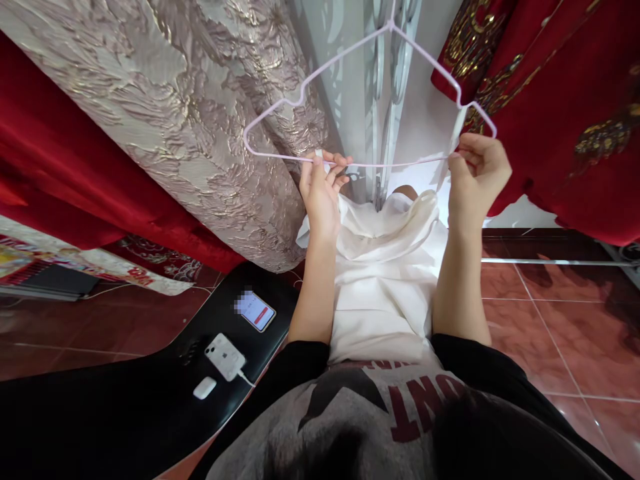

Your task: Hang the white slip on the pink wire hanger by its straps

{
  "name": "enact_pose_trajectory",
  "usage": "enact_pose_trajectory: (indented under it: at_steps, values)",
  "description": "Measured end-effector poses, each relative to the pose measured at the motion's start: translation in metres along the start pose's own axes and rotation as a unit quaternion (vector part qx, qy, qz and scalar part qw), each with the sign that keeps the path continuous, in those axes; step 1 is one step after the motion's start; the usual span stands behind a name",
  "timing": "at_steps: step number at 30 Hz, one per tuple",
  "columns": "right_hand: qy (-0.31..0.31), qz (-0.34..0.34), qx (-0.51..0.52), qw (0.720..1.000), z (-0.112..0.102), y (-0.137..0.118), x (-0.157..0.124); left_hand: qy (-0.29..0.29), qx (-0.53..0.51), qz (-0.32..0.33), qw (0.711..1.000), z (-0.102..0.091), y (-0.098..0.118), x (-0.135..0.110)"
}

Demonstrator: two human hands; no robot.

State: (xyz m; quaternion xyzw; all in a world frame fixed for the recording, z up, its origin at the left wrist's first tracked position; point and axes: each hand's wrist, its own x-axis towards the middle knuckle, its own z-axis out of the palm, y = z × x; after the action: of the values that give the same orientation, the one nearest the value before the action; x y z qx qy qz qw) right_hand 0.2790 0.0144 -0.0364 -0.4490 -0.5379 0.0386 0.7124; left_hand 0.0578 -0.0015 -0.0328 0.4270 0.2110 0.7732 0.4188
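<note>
A pale pink clothes hanger (383, 165) is held up in front of me, its hook end cut off at the top edge. My left hand (323, 197) is closed at the left part of its lower bar, with a small piece of white strap between the fingers. On the other side, my right hand (477, 177) pinches the hanger's lower right corner. A white strap (457, 128) runs over the right notch and down past the right thumb. Below both hands, a white garment (380, 280) lies gathered across my lap.
A black bench (165, 373) at left bears a lit phone (256, 311), a white phone on a cable (225, 357) and a white earbud case (205, 388). Textured beige fabric (200, 120) and red embellished garments (565, 120) hang either side. Red tiles (560, 320) cover the floor.
</note>
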Motion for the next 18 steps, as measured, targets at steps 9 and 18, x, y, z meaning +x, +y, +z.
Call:
enact_pose_trajectory:
  at_steps: [9, 18]
  values:
    - [-0.070, 0.085, 0.050, 0.993, -0.001, -0.047, 0.006, -0.013, 0.015, 0.012, 1.000, -0.007, 0.002, 0.005]
    - [-0.092, 0.138, 0.206, 0.964, -0.025, -0.063, 0.069, -0.019, 0.023, -0.013, 0.999, -0.010, 0.004, 0.009]
